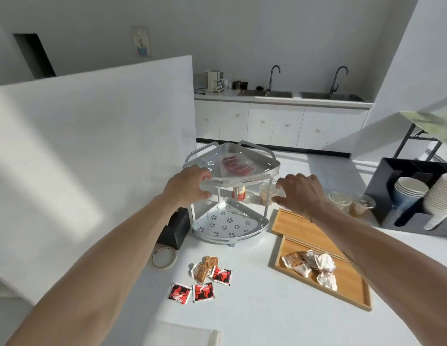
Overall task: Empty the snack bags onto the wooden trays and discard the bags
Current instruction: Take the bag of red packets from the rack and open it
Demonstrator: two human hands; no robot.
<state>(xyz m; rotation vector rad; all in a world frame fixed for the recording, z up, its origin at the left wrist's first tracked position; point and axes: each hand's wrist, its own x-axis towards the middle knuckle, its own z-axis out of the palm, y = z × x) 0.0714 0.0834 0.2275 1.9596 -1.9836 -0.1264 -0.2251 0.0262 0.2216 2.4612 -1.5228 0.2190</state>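
Note:
A clear snack bag [238,167] with red pieces inside lies on the top shelf of a two-tier metal rack [230,221]. My left hand [188,184] curls around the left rim of that top shelf, fingers above and thumb below. My right hand [298,192] hovers by the shelf's right corner with fingers spread, holding nothing. Two wooden trays lie to the right: the far tray [291,223] is bare, and the near tray [352,280] holds several wrapped snacks [309,267]. Red-and-black snack packets [202,292] and brown ones [205,268] lie loose on the white table.
A tape roll [164,257] and a black box [176,227] sit left of the rack. A jar [239,192] and lidded cups [352,203] stand behind it. A black organizer [382,196] with paper cups is at the right. A white partition [92,146] walls the left side.

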